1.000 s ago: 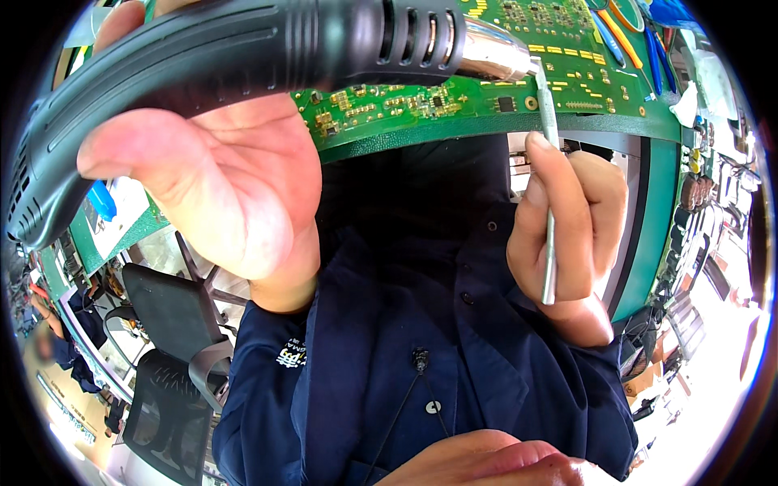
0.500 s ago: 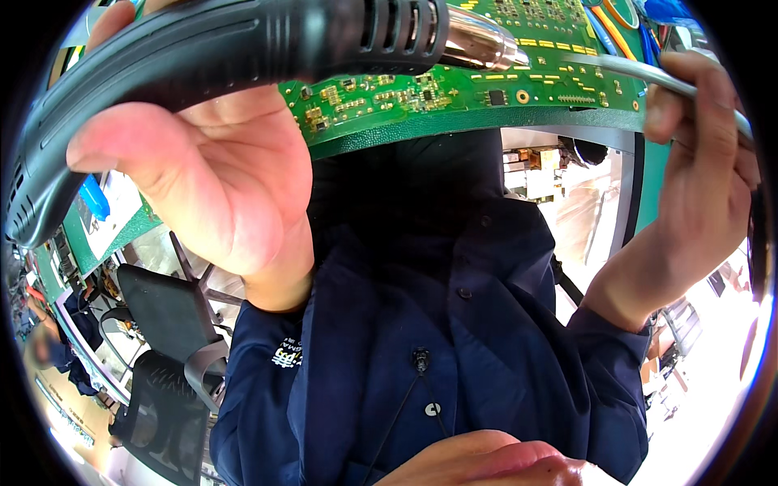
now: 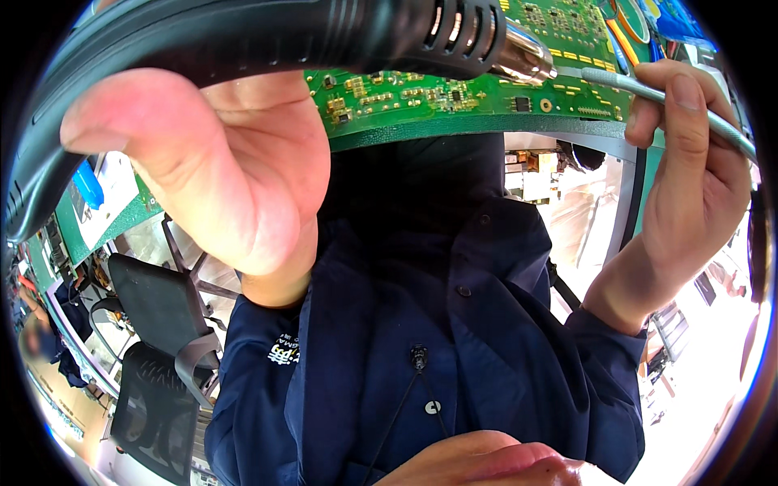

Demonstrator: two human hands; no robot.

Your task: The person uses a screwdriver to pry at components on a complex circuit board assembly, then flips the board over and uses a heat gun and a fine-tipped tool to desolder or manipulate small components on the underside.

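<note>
With the left hand [image 3: 219,162] wrapped around the black hot-air gun [image 3: 267,36] and the right hand [image 3: 689,186] pinching metal tweezers [image 3: 648,89], keep nozzle and tips steady over the green circuit board [image 3: 454,89] just beneath them.

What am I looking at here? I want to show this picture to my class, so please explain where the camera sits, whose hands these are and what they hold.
The camera is worn on a person's head and looks down through a very wide lens, so straight edges bend. Both hands are that person's own. The left hand grips the black handle of a hot-air tool, whose metal nozzle points at a green circuit board. The right hand holds slim grey tweezers, their tip close to the nozzle. Below is the person's dark blue buttoned shirt. A black office chair stands at the lower left.
</note>
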